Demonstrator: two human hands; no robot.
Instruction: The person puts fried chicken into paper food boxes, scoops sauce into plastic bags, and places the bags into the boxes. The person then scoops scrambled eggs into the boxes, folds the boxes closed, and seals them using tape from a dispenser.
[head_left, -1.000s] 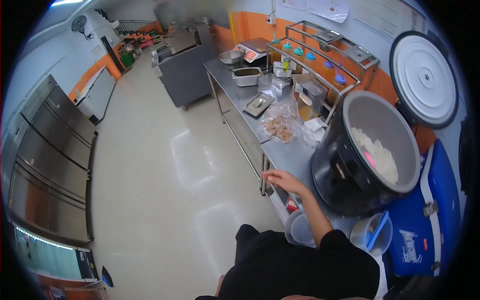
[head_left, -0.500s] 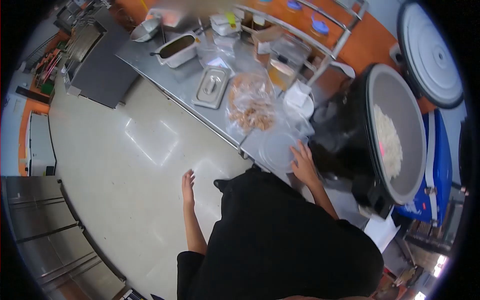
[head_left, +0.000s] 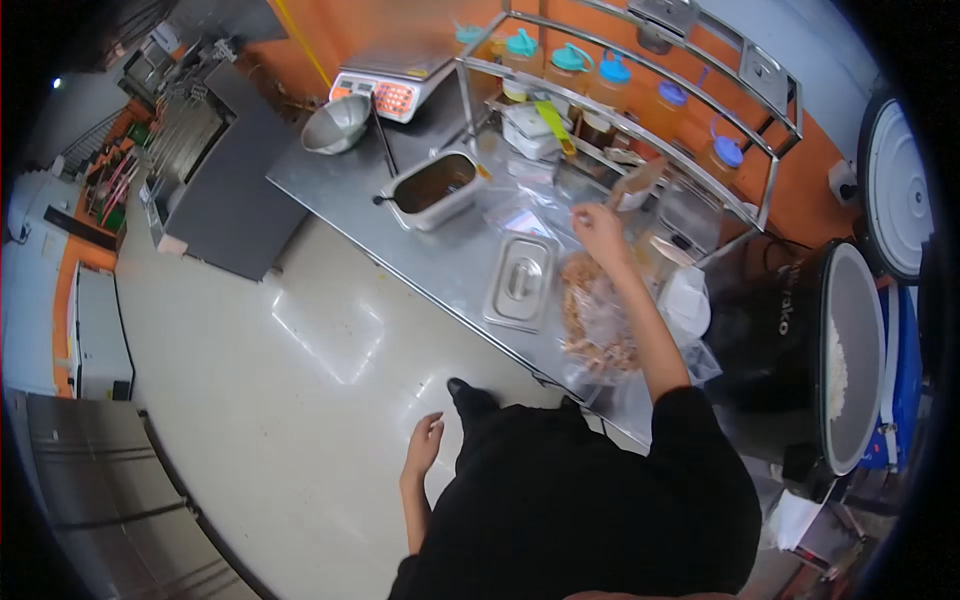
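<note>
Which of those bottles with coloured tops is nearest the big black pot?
The bottle with the bluish-purple top at the row's right-hand end; the others stand farther from the pot, toward the scale.

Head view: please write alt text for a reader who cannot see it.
A person stretches the right arm over a metal table, above a clear bag of brownish food; the left arm hangs lower. An open black cooker holding white rice stands at right.
</note>
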